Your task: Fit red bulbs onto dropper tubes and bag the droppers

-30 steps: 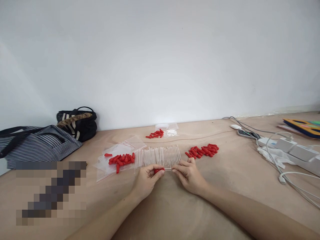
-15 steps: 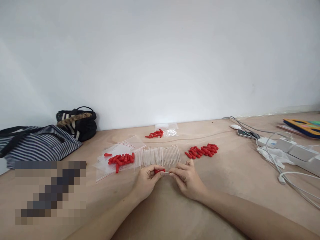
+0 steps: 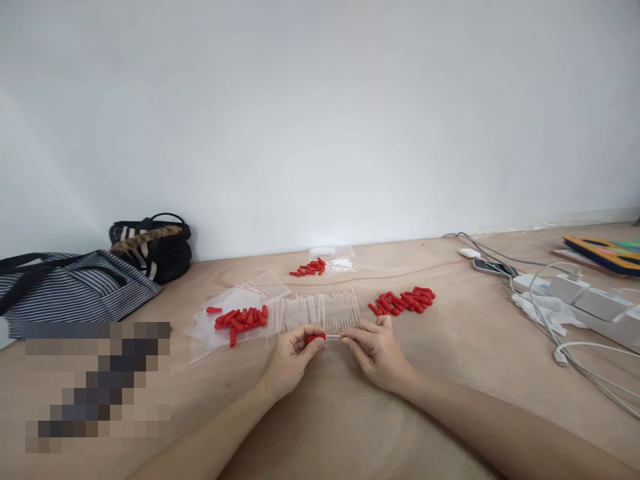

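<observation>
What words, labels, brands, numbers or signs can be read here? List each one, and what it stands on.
No legible text anywhere.
Green marks on the small device: too small to read.
Any print on the white adapters or clear bags: cannot be made out.

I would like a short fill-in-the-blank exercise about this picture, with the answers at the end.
1. The left hand holds a small piece coloured ____.
2. From it, a thin clear tube reaches to the ____ hand.
3. The loose red pieces form ____ heaps on the table.
4. The striped bag lies at the picture's ____ edge.
Missing words: red; right; three; left.
</observation>
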Action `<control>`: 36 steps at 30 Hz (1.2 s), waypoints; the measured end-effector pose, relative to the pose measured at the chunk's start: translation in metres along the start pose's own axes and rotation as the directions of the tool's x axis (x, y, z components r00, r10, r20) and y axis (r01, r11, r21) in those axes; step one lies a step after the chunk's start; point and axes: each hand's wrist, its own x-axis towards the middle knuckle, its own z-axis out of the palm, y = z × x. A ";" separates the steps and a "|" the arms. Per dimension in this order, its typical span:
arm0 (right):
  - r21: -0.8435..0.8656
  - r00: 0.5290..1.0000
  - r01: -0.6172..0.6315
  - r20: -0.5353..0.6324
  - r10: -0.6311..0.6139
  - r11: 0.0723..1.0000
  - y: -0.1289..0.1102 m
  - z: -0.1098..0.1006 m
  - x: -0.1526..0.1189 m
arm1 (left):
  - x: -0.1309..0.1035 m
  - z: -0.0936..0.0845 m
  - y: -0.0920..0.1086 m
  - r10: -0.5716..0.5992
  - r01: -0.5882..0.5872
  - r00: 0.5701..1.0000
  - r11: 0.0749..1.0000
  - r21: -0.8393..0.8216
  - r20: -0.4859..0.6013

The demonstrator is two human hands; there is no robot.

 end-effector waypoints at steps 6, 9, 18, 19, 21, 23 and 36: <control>0.038 0.999 -0.033 0.011 0.033 0.999 -0.002 0.000 0.000 | 0.000 0.000 0.000 -0.004 0.004 1.000 1.000 -0.010 0.000; 0.028 0.999 -0.044 0.009 0.044 0.999 -0.002 0.001 0.000 | -0.001 0.000 0.000 -0.003 0.003 1.000 1.000 0.000 -0.002; 0.040 0.998 -0.048 0.038 0.046 0.998 -0.005 0.000 -0.001 | 0.000 0.000 -0.005 -0.018 0.017 0.999 0.999 -0.028 -0.028; 0.046 0.998 -0.047 0.046 0.045 0.998 -0.005 -0.001 -0.001 | 0.001 0.000 -0.005 -0.019 0.019 0.999 0.999 -0.029 -0.026; 0.048 0.998 -0.036 0.062 0.033 0.998 -0.004 -0.001 0.000 | 0.000 0.000 -0.005 -0.018 0.018 1.000 1.000 -0.018 -0.022; 0.039 0.998 -0.014 0.069 0.011 0.999 -0.002 -0.001 0.000 | 0.000 0.000 -0.005 -0.015 0.015 1.000 1.000 -0.003 -0.019; 0.055 0.997 0.011 0.074 -0.015 0.998 0.000 -0.001 0.000 | -0.003 0.002 -0.005 -0.003 0.003 1.000 1.000 0.009 0.005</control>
